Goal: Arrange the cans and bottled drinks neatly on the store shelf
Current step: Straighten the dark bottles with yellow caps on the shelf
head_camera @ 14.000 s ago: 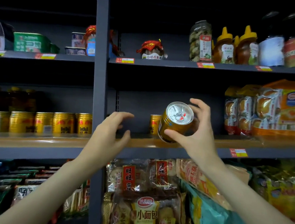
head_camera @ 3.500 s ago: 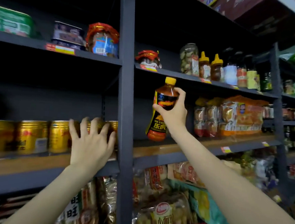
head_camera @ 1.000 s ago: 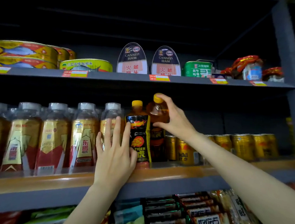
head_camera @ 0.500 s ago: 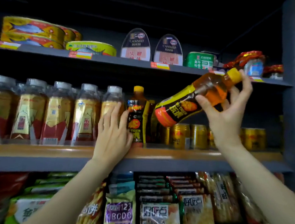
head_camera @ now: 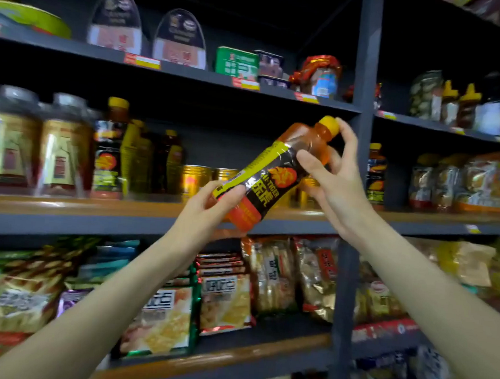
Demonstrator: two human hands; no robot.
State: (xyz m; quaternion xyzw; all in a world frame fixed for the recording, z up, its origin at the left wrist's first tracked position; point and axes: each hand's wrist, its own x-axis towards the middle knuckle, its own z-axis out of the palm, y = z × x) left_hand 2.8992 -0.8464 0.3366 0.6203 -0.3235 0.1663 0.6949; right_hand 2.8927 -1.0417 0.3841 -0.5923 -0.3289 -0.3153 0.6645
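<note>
Both hands hold the tilted orange drink bottle (head_camera: 269,179) in front of the middle shelf (head_camera: 92,206): left hand (head_camera: 208,207) grips its base, right hand (head_camera: 330,177) pinches its neck.

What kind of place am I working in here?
Most likely a small grocery shop aisle: price tags clipped along the shelf edges, rows of bottled drinks, and snack packets stocked below.

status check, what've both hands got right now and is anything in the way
Left hand grips bottle base, right hand grips neck. Orange drink bottle tilted, off the shelf. Upright post right beside the cap.
</note>
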